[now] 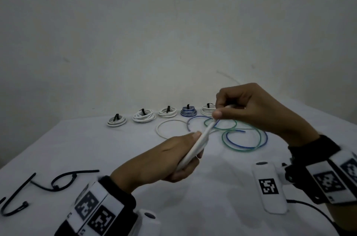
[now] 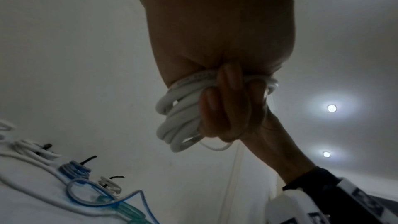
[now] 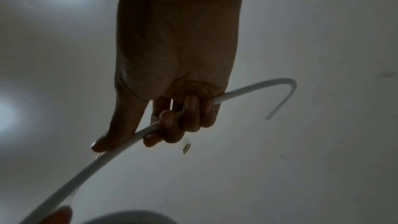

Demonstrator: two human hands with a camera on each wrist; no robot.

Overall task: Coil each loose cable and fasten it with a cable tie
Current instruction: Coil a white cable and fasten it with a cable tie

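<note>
A white cable coil (image 1: 195, 147) is held edge-on above the table in my left hand (image 1: 173, 158), whose fingers curl round its loops (image 2: 183, 117). My right hand (image 1: 241, 106) grips the free end of the same white cable (image 3: 133, 135) just above the coil; its tip (image 3: 280, 101) bends into a hook past my fingers. Loose cables lie on the cloth behind: a white one (image 1: 166, 129), a blue one (image 1: 245, 141) and a green one (image 1: 231, 127). Several black cable ties (image 1: 63, 179) lie at the near left.
Several tied coils stand in a row at the back: white ones (image 1: 116, 120) (image 1: 144, 116) (image 1: 167, 112) (image 1: 207, 109) and a blue one (image 1: 188, 111). A white cloth-covered table (image 1: 96, 148) ends at a plain wall. A white marked device (image 1: 269, 187) lies near right.
</note>
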